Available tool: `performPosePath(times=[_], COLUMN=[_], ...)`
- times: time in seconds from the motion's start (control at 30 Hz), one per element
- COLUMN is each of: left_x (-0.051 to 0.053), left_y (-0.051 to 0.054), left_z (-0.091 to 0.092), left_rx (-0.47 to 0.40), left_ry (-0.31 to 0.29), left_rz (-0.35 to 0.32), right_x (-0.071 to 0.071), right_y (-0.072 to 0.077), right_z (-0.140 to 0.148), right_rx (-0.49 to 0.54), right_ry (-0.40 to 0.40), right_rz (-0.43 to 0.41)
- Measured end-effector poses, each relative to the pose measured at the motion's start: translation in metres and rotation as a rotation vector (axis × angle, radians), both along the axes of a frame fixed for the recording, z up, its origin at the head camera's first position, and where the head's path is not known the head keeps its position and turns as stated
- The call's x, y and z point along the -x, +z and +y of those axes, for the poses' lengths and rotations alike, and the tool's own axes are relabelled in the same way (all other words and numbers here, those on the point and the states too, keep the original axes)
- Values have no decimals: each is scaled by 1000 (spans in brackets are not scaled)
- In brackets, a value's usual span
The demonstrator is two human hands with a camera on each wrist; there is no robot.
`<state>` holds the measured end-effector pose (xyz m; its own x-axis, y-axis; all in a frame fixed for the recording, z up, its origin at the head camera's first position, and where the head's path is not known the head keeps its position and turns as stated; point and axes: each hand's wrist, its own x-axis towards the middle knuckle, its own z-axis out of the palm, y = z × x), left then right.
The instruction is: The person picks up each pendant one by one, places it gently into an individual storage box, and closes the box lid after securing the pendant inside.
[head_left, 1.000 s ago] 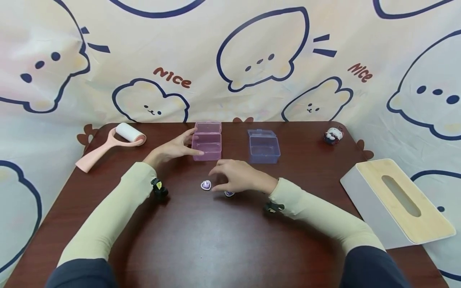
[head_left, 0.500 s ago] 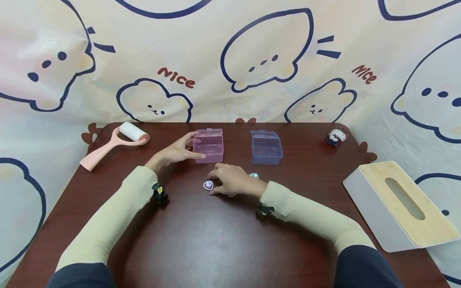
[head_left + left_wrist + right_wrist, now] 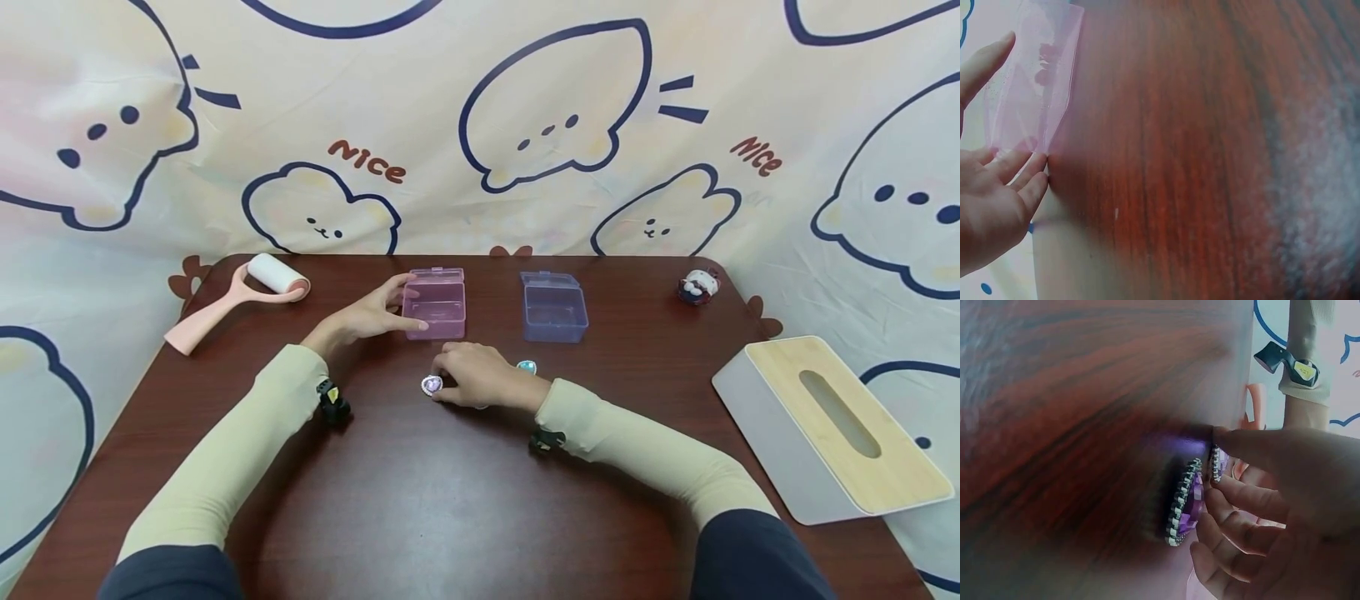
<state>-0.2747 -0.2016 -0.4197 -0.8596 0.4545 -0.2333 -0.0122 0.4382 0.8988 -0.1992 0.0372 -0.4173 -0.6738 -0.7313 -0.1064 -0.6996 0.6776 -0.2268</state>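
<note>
A pink clear plastic box (image 3: 435, 321) stands with its lid raised. My left hand (image 3: 365, 315) holds its left side, thumb at the front; the left wrist view shows thumb and fingers on either side of the pink box (image 3: 1035, 81). My right hand (image 3: 480, 375) pinches a pale purple heart-shaped gem (image 3: 431, 385) on the table, between thumb and index finger in the right wrist view. A darker purple gem (image 3: 1186, 503) with a beaded rim lies beneath that hand, mostly hidden in the head view. Just behind the right wrist lies a teal gem (image 3: 527, 367).
A blue clear box (image 3: 555, 321), lid raised, stands right of the pink one. A pink lint roller (image 3: 240, 296) lies at the back left. At the back right sits a small round figurine (image 3: 698, 286). A tissue box (image 3: 832, 429) occupies the right edge of the table (image 3: 420, 508).
My right hand has moved slightly left and down onto the pale purple gem and now pinches it. The teal gem has come into view. The pink box's lid appears tilted further forward.
</note>
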Motion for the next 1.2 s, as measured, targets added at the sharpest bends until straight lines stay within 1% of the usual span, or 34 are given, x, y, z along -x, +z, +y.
performPosePath(times=[0.2,0.33,0.5,0.6,0.77,0.93,1.07,1.2], left_x=[0,0,-1,-1,1,2,1,-1], left_y=[-1,-2,-1,-1,-1,-2,-2,-2], left_z=[2,1,2,2,-1,-2,-2,-1], left_rx=[-15,-14,-19,-15,-2,2,5,20], left_ry=[2,9,7,-7,-7,-11,-16,-23], left_rz=[6,4,5,10,16,20,20,20], right_x=[0,2,5,8,15,23,30,37], right_y=[1,2,7,11,19,34,45,52], right_z=[0,2,4,6,10,16,20,22], right_rx=[-2,38,143,218,325,371,375,374], right_ry=[34,64,97,131,179,166,144,122], right_rz=[78,110,62,29,-10,-27,-17,-8])
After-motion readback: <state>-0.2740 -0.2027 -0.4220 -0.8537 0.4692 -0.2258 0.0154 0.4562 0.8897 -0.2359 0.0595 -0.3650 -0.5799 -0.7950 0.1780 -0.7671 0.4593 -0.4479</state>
